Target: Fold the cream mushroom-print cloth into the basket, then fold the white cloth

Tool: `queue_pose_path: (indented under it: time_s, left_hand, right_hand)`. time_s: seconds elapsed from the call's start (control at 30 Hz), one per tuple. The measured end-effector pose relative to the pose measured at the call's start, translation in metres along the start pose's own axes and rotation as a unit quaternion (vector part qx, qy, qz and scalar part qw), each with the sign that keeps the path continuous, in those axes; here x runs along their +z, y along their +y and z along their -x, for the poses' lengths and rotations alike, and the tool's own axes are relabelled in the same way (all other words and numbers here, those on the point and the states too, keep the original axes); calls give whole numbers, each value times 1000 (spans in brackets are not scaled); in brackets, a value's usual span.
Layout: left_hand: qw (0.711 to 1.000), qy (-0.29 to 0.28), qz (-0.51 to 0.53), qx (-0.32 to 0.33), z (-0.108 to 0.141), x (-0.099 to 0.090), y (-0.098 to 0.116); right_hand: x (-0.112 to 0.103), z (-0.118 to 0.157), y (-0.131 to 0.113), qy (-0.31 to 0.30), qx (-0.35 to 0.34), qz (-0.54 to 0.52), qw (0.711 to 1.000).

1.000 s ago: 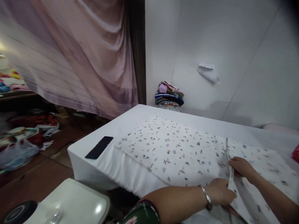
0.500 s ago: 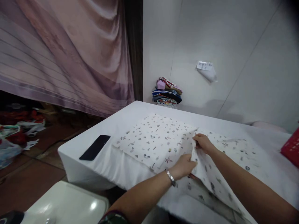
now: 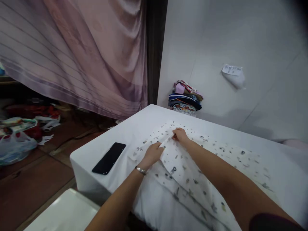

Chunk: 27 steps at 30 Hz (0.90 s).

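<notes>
A white printed cloth (image 3: 183, 160) with small scattered motifs lies over the white-covered table, and part of it is lifted into a fold. My left hand (image 3: 153, 154), a silver bracelet at its wrist, is closed on the near part of the fold's edge. Farther along that same edge, my right hand (image 3: 181, 135) pinches the fabric, a short stretch of cloth showing between the two hands. The front of the cloth drapes down over the table's near side. Left of my left hand lies a black phone (image 3: 109, 158), apart from the cloth.
The white table (image 3: 141, 123) has its left corner near the phone. A stack of folded clothes (image 3: 184, 98) stands against the wall. A pale stool (image 3: 64, 211) is at lower left, plastic bags (image 3: 18, 144) lie on the floor, and a pink curtain (image 3: 101, 57) hangs behind.
Both hands have moved left across the table, carrying the cloth's edge with them and folding it over. The view has turned slightly right.
</notes>
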State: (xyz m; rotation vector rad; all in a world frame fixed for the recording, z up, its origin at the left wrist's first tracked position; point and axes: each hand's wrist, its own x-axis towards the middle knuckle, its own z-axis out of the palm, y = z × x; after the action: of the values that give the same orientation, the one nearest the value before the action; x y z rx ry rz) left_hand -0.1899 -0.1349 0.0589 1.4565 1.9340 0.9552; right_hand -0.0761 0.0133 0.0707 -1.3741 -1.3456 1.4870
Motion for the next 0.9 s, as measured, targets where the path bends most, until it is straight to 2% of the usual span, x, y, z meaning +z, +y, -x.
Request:
queue_pose_path:
  time_s: [0.07, 0.13, 0.23, 0.33, 0.43, 0.53, 0.63, 0.7, 0.8, 0.9]
  left_hand:
    - [995, 70, -70, -5, -5, -21, -18]
    - [985, 108, -128, -44, -6, -37, -33]
    - [963, 106, -220, -117, -5, -51, -49]
    - [948, 81, -271, -147, -2, -57, -54]
    - [944, 56, -286, -157, 0, -60, -53]
    - [943, 44, -288, -159, 3, -62, -52]
    - [945, 38, -285, -154, 5, -63, -52]
    - [946, 37, -285, -153, 5, -63, -53]
    - [944, 34, -286, -158, 4, -63, -53]
    - [943, 27, -290, -163, 4, -62, -53]
  right_hand:
    - [36, -14, -6, -22, -6, 2, 1000]
    - [68, -24, -5, -47, -5, 9, 999]
    - [103, -30, 7, -101, 23, 38, 994]
    - [110, -31, 20, -165, 61, 74, 982]
    - [88, -41, 19, -173, 20, 155, 972]
    - [39, -67, 5, -76, -74, 263, 959]
    - [-18, -99, -7, 32, -98, 344, 933]
    - [-46, -118, -8, 66, -88, 410, 905]
    - [-64, -142, -2, 63, -80, 489, 867]
    - [-61, -158, 2, 45, -109, 533, 838]
